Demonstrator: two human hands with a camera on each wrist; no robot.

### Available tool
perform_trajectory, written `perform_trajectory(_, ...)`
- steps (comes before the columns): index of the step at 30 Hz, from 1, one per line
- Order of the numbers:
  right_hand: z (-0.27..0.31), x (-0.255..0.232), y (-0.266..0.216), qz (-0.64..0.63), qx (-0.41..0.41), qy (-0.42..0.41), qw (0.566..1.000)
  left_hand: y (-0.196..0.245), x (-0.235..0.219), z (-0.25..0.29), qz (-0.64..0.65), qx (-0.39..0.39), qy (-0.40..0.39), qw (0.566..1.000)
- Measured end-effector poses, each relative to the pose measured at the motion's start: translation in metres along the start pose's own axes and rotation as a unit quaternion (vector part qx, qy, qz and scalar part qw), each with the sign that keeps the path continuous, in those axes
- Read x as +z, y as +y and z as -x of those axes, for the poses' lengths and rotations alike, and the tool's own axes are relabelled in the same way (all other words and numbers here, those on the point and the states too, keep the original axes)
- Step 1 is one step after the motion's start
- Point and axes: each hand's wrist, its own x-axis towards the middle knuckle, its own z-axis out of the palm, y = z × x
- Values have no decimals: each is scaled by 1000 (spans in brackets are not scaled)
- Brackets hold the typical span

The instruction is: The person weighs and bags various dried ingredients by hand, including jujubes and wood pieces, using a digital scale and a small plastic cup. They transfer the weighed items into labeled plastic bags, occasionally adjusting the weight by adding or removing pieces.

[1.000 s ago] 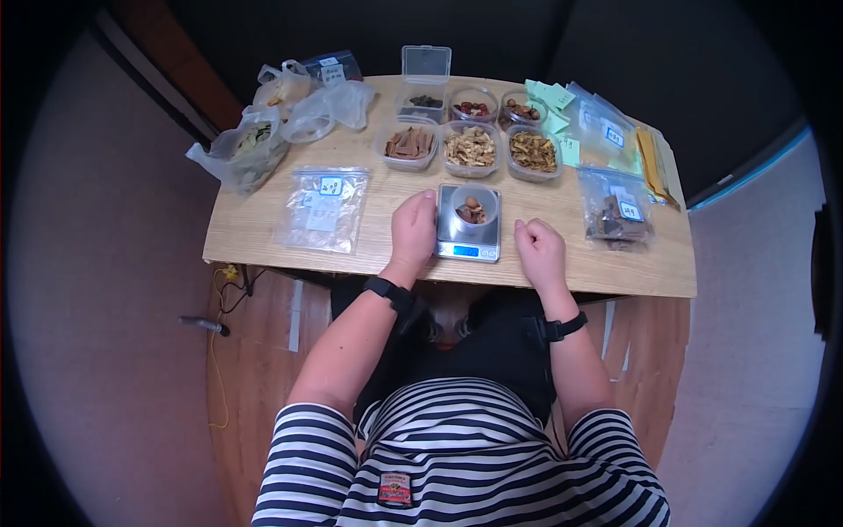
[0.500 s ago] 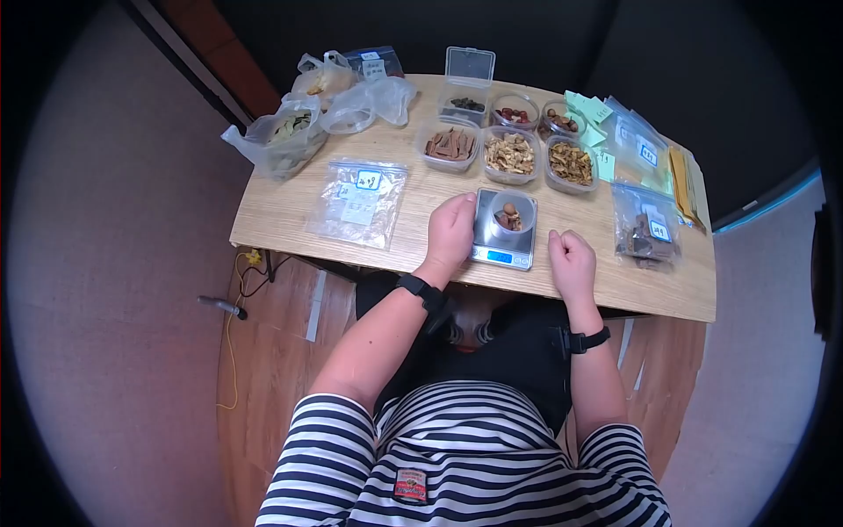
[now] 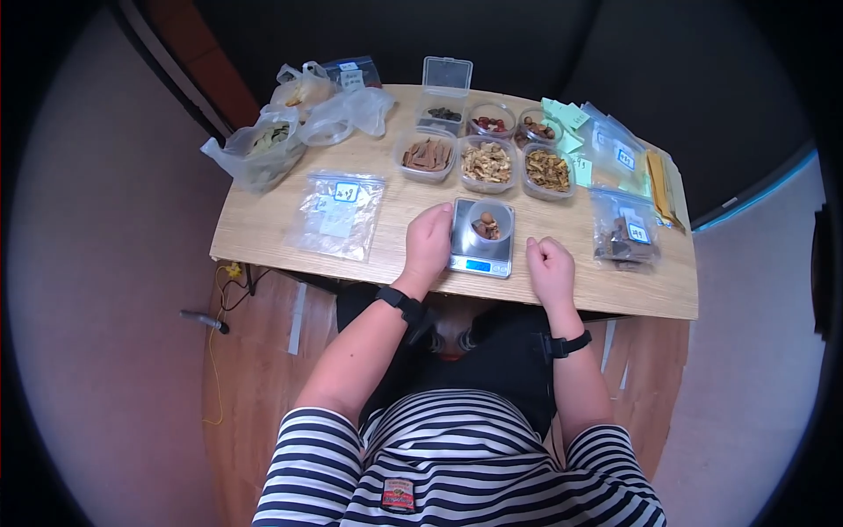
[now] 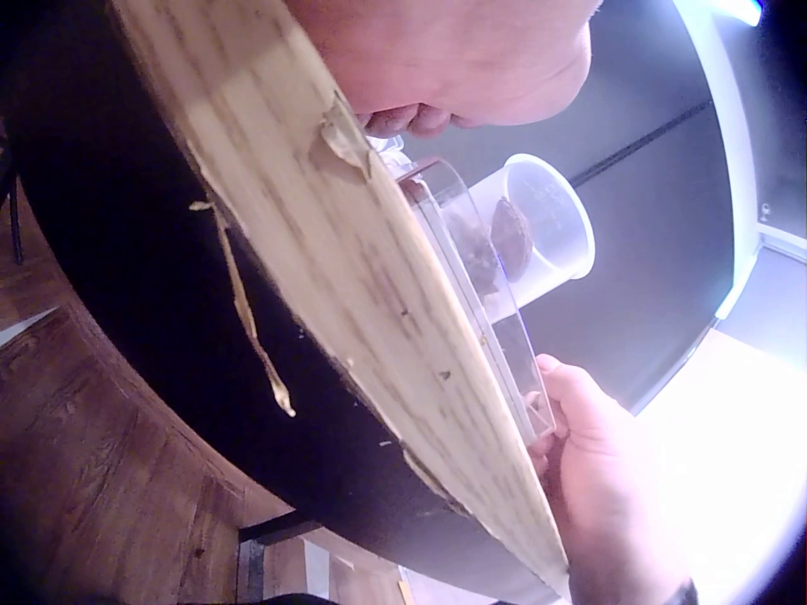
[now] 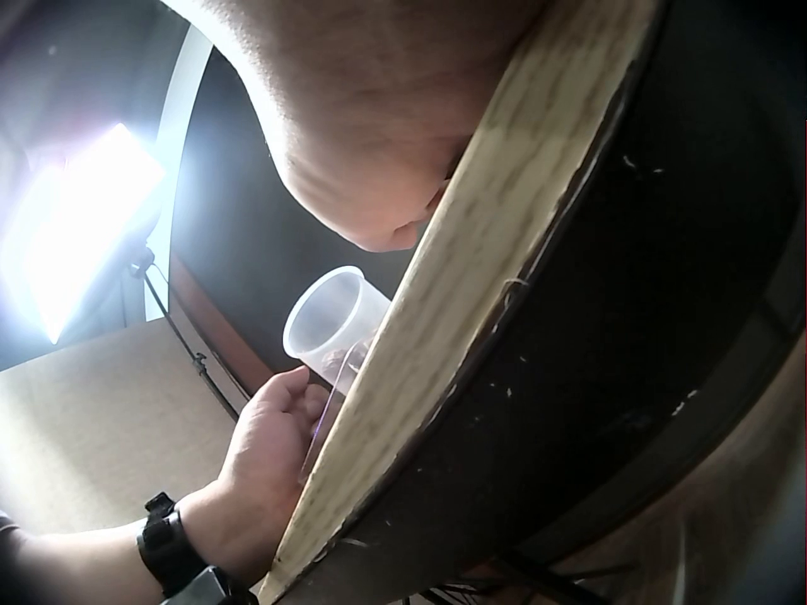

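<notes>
A small digital scale (image 3: pixel 483 254) with a lit blue display lies near the table's front edge. On its plate stands a clear plastic cup (image 3: pixel 501 215) holding several brown dried pieces. My left hand (image 3: pixel 428 241) rests on the table right at the scale's left side, fingers curled, thumb uppermost, holding nothing. To the right of the scale, a small gap away, my right hand (image 3: pixel 551 270) rests as a loose fist with nothing in it. The left wrist view shows the cup (image 4: pixel 545 235) side-on above the scale, between both hands.
Behind the scale are tubs of bark strips (image 3: pixel 428 156), pale slices (image 3: pixel 486 164) and yellow-brown pieces (image 3: pixel 548 169), with smaller tubs behind. A flat zip bag (image 3: pixel 338 220) lies left, a filled zip bag (image 3: pixel 625 233) right. Plastic bags (image 3: pixel 263 149) stand back left.
The head view swings left and then partly back, shifting the whole scene in the frame. Both hands, the scale and the cup keep their places on the table.
</notes>
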Motion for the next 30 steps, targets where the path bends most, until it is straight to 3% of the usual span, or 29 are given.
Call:
perform_trajectory(24,-2,-4,-1,-1,-5,3,1000,4,-3,0,27,-17,-5,999)
perform_trajectory(26,-14,-12,-2,-82,138,-93,983,4,-3,0,30,-17,-5,999)
perform_trajectory(30,-65,-36,-31,-13,115,-156,981,9,-3,1,14,-17,-4,1000)
